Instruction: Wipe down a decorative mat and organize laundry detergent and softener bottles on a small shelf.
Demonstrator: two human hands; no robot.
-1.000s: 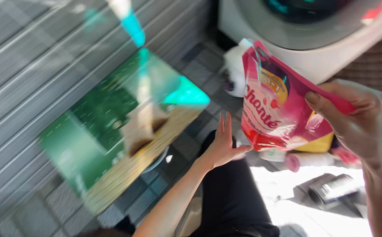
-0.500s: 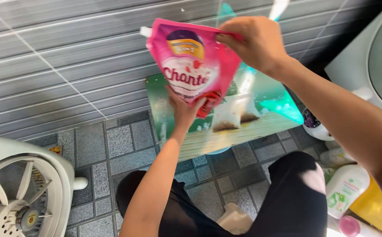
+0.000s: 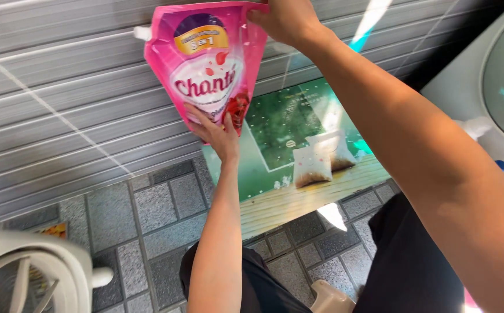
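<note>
Head view: a pink refill pouch (image 3: 205,64) is held up in front of a grey ribbed shutter (image 3: 61,116), with both of the person's hands on it.
Pouch position: it is upright and lifted clear of the floor, its white spout (image 3: 141,33) at the upper left corner and its base pointing down.
Right hand (image 3: 281,20): the fingers are closed in a pinch on the pouch's top right corner; the fingertips are partly cut off by the frame edge.
Left hand (image 3: 214,132): the palm is cupped under the base, with fingers half curled and spread against the lower front, supporting rather than squeezing.
Handling judgement: the pouch looks soft and full, so the weight is best carried by the lower hand while the upper pinch only steers; a hard squeeze near the spout could push liquid out if the cap is loose, and whether it is tight cannot be told.
Green printed board (image 3: 298,145): it lies on a low stand just beyond the knees, directly beneath the pouch.
White fan (image 3: 26,272): it stands at the lower left, well apart from the hands.
Washing machine (image 3: 489,87): its front is at the right edge, beside the right arm.
Obstruction: the board sits under the pouch and would catch any drip; the tiled floor (image 3: 148,208) lies between board and fan.
</note>
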